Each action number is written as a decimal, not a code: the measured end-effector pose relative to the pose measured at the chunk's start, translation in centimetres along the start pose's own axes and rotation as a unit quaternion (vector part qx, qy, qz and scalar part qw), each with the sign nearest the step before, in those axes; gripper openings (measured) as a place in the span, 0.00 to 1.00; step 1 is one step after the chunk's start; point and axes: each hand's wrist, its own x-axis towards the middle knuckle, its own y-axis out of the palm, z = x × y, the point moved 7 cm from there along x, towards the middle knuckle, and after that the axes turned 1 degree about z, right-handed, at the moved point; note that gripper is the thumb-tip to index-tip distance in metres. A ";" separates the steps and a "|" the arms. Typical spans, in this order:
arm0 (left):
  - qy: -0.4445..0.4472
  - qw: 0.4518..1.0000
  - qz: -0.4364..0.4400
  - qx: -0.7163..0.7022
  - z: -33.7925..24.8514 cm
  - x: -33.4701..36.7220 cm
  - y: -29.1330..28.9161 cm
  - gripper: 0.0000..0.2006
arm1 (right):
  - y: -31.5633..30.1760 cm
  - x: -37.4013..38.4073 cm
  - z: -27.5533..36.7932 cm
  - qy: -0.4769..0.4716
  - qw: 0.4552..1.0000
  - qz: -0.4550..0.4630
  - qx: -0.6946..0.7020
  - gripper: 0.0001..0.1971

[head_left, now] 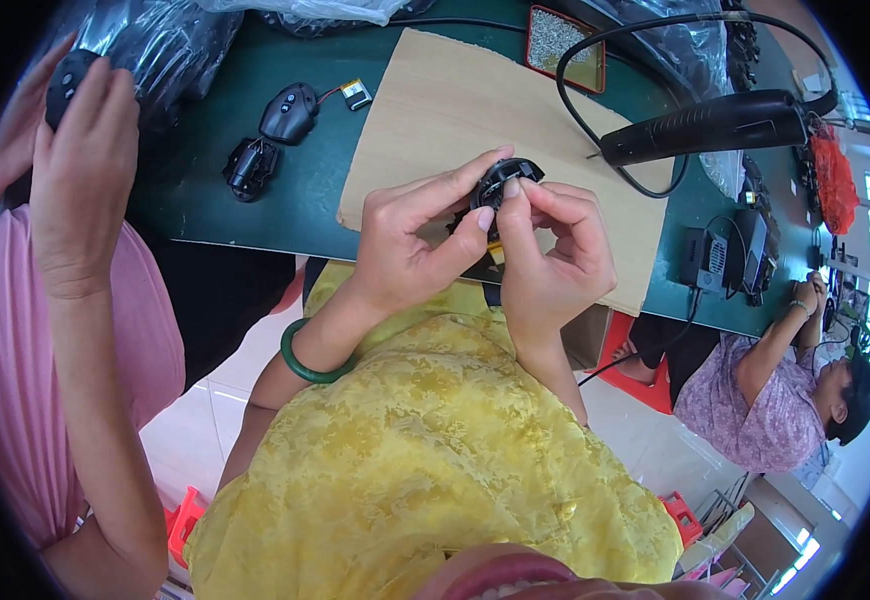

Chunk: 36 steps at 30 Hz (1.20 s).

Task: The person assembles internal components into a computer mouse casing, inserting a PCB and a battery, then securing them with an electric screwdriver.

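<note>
Head view: the dark green workbench (255,215) fills the upper part of the picture, with a flat tan cardboard sheet (435,110) laid across it. On the bench lie a matte black electric screwdriver (705,125) with a looping cable, a glossy black computer mouse shell (290,112) and a small tray of screws (560,40). Over the cardboard's near edge, the left hand (405,240) cradles a small round black plastic part (505,180), fingers closed around its side. The right hand (550,255) pinches its top between thumb and fingertip. The step looks like seating or fitting a small piece into that part; the next move seems to call for steady fingertip pressure and careful alignment. At the left, a pink-sleeved co-worker's hand (80,170) grips another black piece.
</note>
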 end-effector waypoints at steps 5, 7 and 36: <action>-0.009 1.000 -0.007 0.023 0.2 -0.5 0.0 0.22 | -0.2 -0.2 -0.1 -0.007 1.000 0.003 -0.009 0.09; 0.014 0.999 0.003 0.046 -0.3 -0.2 -0.1 0.22 | -0.2 -0.2 0.1 -0.035 0.999 0.012 -0.026 0.10; -0.214 0.971 -0.044 -0.094 2.5 -1.1 0.0 0.08 | -0.1 4.4 5.0 -0.084 0.934 0.308 -0.158 0.12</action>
